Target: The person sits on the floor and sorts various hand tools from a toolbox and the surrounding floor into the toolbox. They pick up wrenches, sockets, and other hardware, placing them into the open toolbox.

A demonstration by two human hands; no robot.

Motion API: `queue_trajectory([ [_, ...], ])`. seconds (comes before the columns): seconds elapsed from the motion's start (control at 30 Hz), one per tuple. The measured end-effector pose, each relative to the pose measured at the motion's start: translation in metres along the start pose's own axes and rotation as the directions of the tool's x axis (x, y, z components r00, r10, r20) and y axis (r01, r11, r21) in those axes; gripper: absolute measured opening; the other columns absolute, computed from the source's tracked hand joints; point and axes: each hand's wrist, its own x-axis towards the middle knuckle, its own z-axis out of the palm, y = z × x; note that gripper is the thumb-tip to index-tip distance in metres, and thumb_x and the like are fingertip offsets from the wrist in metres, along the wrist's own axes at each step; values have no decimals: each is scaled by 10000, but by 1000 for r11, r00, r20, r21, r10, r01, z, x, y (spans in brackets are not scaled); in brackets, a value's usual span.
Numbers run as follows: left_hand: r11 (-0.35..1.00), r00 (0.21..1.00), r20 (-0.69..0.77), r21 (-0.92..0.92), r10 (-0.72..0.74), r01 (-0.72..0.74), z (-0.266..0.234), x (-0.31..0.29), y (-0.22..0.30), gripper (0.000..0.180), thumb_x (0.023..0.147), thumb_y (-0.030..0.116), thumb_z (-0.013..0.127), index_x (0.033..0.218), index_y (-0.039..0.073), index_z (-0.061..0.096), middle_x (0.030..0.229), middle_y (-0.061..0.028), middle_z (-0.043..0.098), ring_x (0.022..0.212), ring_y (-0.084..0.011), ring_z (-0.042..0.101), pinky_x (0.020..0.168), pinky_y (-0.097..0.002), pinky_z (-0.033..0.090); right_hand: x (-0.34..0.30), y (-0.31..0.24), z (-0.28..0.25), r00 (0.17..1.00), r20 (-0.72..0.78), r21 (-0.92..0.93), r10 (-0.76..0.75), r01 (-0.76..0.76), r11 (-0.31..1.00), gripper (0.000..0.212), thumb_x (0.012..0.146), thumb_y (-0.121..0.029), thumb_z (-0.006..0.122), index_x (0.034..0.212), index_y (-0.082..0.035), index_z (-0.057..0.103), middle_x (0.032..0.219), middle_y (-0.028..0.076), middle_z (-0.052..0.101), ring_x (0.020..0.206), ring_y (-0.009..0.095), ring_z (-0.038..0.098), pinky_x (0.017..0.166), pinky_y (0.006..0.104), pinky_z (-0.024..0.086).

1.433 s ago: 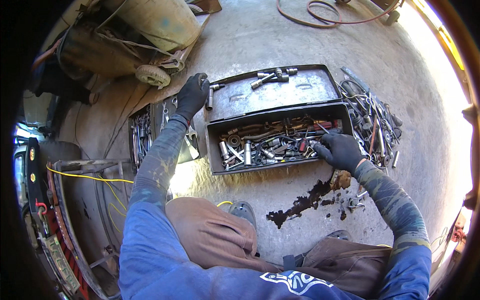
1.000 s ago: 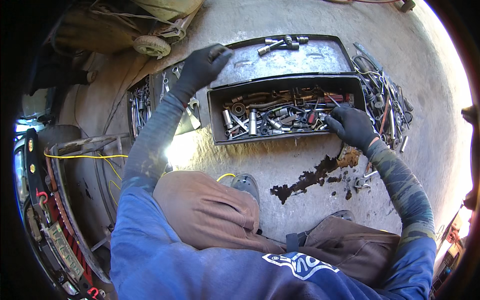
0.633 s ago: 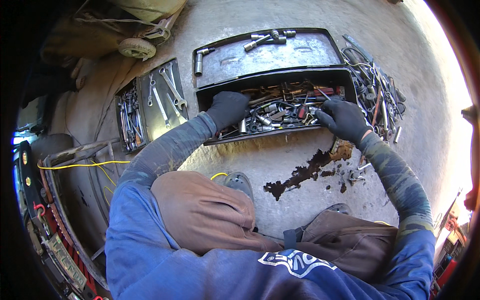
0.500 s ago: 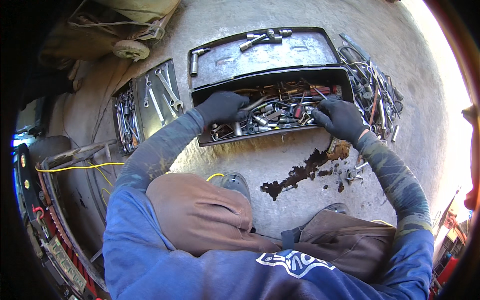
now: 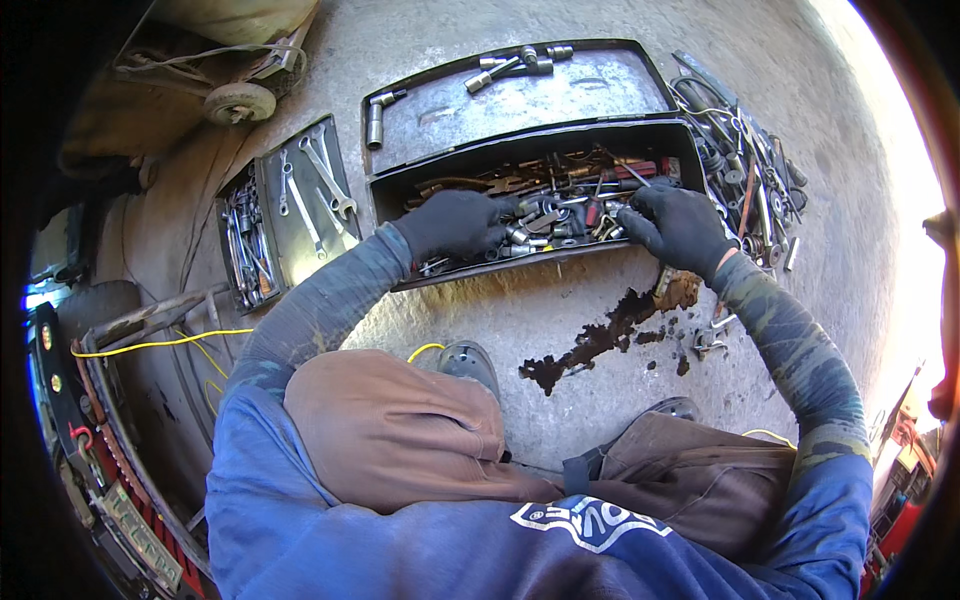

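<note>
I see the black-gloved left hand (image 5: 455, 225) and black-gloved right hand (image 5: 682, 226), both half-curled; whether either grips anything, I can't tell. Between them lie jumbled silvery metal tools (image 5: 568, 216), inside the long black metal toolbox (image 5: 560, 140) beneath.

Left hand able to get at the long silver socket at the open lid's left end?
Likely yes: the left hand is at the toolbox, near the left end of the lid; nothing covers the long silver socket, and the way over the hinge side looks free.
</note>
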Motion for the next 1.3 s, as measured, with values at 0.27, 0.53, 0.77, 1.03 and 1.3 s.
queue_trajectory([
  [0.27, 897, 987, -84, -434, -139, 89, -48, -32, -22, 410, 1070, 317, 625, 1419, 112, 694, 1168, -155, 770, 1003, -237, 753, 926, -386, 584, 0, -1, -1, 1000, 26, -6, 13, -13, 1000, 518, 1021, -547, 624, 1084, -55, 774, 922, 177, 749, 880, 379, 746, 779, 502, 580],
  [0.53, 848, 808, -490, -530, -326, 21, -81, -80, -79, 355, 1080, 401, 622, 1164, 81, 750, 814, -7, 655, 738, -94, 610, 701, -285, 497, 0, -1, 4, 998, -57, 21, -20, 21, 1000, 340, 1005, -385, 682, 993, -55, 764, 892, 174, 711, 808, 397, 717, 722, 499, 545],
  [0.77, 865, 759, -478, -451, -441, 219, -64, -88, -91, 418, 1071, 440, 600, 1055, 38, 712, 714, -90, 619, 616, -183, 574, 639, -366, 469, 2, -3, 2, 1000, -27, 45, 1, 0, 999, 372, 1000, -443, 681, 1027, -89, 792, 894, 155, 738, 809, 384, 733, 725, 494, 563],
  [1.03, 834, 728, -497, -519, -472, 188, -58, -85, -116, 377, 1079, 394, 617, 1323, 128, 725, 873, -18, 699, 781, -124, 655, 728, -293, 522, 1, -1, 5, 999, -41, 40, 5, -4, 999, 354, 990, -431, 694, 974, -84, 765, 895, 148, 729, 800, 384, 728, 713, 497, 556],
  [1.3, 848, 514, -684, -492, -517, 198, -75, -92, -132, 403, 1070, 310, 675, 1442, 157, 686, 996, 28, 684, 785, -32, 568, 693, -219, 464, 3, -1, 5, 999, -40, 62, 30, -27, 998, 348, 970, -432, 720, 999, -88, 768, 856, 152, 724, 774, 383, 729, 700, 496, 560],
])
